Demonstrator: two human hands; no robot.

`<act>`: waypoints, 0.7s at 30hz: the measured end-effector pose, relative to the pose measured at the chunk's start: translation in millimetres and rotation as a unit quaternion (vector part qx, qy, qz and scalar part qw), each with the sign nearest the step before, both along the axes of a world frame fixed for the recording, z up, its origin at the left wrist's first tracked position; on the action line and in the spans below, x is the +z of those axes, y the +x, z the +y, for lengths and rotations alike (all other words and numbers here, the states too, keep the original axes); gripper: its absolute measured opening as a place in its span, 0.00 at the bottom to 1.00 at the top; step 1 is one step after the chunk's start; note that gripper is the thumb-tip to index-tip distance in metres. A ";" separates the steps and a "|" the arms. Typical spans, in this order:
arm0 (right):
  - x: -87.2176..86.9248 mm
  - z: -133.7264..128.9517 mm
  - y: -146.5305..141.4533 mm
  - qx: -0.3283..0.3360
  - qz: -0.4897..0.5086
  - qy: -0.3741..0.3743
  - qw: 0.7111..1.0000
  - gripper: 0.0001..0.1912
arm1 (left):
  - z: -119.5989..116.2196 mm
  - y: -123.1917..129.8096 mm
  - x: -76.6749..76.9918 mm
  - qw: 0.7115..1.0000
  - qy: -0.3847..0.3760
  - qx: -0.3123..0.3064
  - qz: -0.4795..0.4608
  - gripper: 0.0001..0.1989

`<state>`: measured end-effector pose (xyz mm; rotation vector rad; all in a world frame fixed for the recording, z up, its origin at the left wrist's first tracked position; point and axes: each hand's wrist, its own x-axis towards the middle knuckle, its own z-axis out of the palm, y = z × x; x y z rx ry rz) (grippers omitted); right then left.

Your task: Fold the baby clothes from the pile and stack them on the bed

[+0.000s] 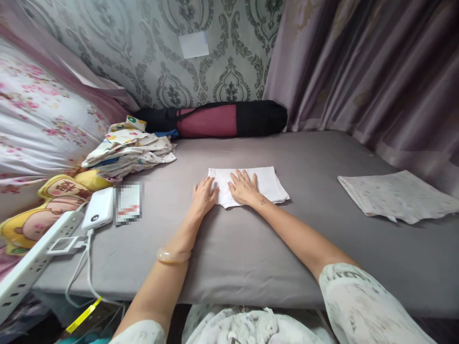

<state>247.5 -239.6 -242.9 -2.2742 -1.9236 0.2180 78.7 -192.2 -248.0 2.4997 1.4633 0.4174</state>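
Both hands flat on folded white cloth, mid-bed

Nearest, at L, the power strip (25,274) lies slantwise by the bed edge w/ a white charger (64,245) on it, prob. so the cables reach the power bank (98,208) just beyond. The L hand (205,197) is open, palm down, fingers a bit bent, at the L edge of the white cloth (268,182) – grips nothing, likely there to steady that side. The R hand (244,188) is open too, fingers spread, pressing on the cloth's middle w/o gripping, prob. b/c spread fingers keep the layers flat. The cloth lies on the grey sheet (251,267), in front of the person, within easy reach of both arms. The patterned cloth (398,196) is flat & well apart at R, maybe to keep it out of the hands' way. The clothes pile (131,150) sits far L, layers stacked to save room; the long bag (208,120) lies along the wall, likely for the same reason.

Count, near to far: 1 power strip, 1 charger, 1 power bank, 2 hands, 1 white cloth, 1 patterned cloth, 1 clothes pile (no. of pcs can't be told – layers overlap), 1 long bag, 1 paper sheet (193,44) on the wall
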 end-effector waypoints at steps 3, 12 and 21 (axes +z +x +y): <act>1.8 2.2 1.3 0.000 -0.001 -0.014 1.000 0.31 | -0.3 0.1 0.1 1.000 -0.003 -0.002 -0.004 0.23; 2.0 17.7 -27.5 0.033 0.004 0.007 0.999 0.31 | 8.4 -9.5 -1.1 0.997 -0.019 0.026 -0.067 0.23; 9.7 33.6 -45.9 0.038 0.013 0.011 0.999 0.31 | 30.7 -15.7 -8.1 0.831 -0.117 0.095 -0.536 0.16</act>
